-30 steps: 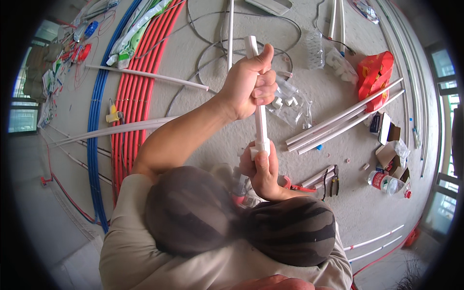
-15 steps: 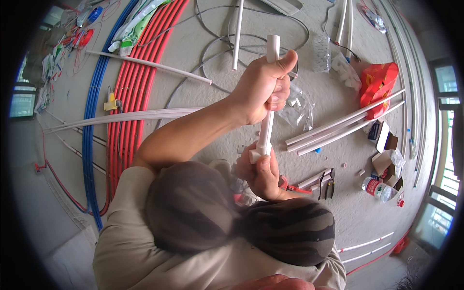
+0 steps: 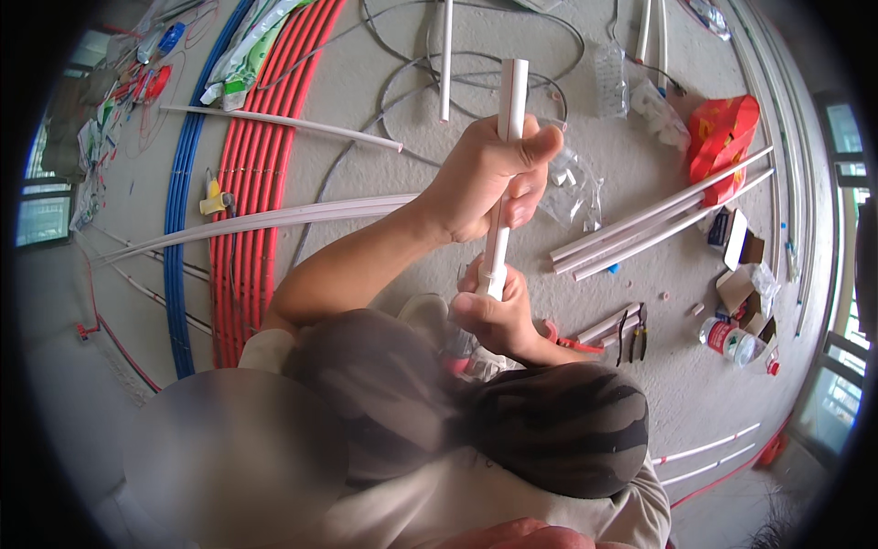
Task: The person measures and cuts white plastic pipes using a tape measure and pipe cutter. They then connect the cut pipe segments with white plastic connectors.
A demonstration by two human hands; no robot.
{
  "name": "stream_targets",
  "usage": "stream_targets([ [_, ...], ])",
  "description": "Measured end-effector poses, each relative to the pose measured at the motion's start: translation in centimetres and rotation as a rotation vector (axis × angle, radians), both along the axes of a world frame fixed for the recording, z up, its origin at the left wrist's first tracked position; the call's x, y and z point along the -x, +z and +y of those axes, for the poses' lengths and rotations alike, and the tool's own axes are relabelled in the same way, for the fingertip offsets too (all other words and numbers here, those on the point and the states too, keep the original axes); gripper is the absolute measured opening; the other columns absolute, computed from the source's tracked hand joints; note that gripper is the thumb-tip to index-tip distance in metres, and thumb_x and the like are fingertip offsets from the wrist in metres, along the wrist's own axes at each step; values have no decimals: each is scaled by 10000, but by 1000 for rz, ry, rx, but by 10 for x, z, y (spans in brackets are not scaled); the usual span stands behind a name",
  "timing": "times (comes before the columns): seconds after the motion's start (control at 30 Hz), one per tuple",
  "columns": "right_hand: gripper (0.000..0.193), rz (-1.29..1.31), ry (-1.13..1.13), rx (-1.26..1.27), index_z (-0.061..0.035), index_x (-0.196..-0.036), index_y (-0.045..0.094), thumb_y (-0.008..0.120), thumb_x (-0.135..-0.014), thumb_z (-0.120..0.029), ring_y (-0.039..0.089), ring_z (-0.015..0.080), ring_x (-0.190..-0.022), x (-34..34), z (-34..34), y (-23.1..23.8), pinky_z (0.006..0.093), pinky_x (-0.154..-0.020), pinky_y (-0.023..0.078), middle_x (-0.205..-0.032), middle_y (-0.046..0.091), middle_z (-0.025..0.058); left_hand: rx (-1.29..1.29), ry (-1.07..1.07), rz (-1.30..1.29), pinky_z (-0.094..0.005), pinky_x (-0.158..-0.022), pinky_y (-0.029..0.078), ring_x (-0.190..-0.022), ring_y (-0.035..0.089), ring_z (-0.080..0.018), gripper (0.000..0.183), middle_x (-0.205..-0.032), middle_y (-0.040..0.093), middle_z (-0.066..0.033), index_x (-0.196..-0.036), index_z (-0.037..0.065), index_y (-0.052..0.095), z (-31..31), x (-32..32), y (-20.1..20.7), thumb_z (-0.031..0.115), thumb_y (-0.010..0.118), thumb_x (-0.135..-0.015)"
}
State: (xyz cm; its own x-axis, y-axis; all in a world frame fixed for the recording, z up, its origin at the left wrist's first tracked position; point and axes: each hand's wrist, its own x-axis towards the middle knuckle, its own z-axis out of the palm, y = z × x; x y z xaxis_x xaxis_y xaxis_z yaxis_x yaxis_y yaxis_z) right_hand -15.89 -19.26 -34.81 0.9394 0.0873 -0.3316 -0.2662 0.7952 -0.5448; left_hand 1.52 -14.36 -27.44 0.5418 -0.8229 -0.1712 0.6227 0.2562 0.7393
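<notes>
The white pipe point(image 3: 505, 174) stands upright before me, risen closer than a second ago; my left hand point(image 3: 485, 178) has its grip wrapped round the middle, my right hand point(image 3: 494, 316) clasps the lower-end fitting point(image 3: 491, 274), above the littered floor point(image 3: 384, 101)

Your left hand point(image 3: 489, 178) is raised in front of you, fingers curled tight and thumb laid along the top, forearm bare and bent at the elbow. Your right hand point(image 3: 494, 316) sits just below it, closed in a fist, wrist bent inward.
</notes>
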Motion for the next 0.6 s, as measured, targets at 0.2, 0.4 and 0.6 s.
stream_targets([
  [0.2,265,34,60,-120,-56,-945,567,820,-869,-35,485,105,-593,13,0,-8,287,-527,367,-738,569,20,-81,102,-33,-271,-405,353,-446,416,-96,416,-587,405,18,-781,132,453,-2,17,-6,372,629,-1070],
  [0.4,282,-23,39,-151,-68,-982,561,823,-877,-72,461,119,-600,17,-4,-8,300,-536,340,-740,562,29,-134,134,-97,-271,-388,327,-424,410,-94,417,-581,422,15,-772,137,454,-10,24,-3,369,636,-1067],
  [0.6,276,0,63,-171,-71,-976,557,817,-883,-89,440,122,-582,15,-5,-7,304,-524,310,-725,543,25,-224,213,-79,-275,-378,305,-407,392,-89,413,-576,425,15,-769,135,462,-10,25,-7,356,664,-1052],
])
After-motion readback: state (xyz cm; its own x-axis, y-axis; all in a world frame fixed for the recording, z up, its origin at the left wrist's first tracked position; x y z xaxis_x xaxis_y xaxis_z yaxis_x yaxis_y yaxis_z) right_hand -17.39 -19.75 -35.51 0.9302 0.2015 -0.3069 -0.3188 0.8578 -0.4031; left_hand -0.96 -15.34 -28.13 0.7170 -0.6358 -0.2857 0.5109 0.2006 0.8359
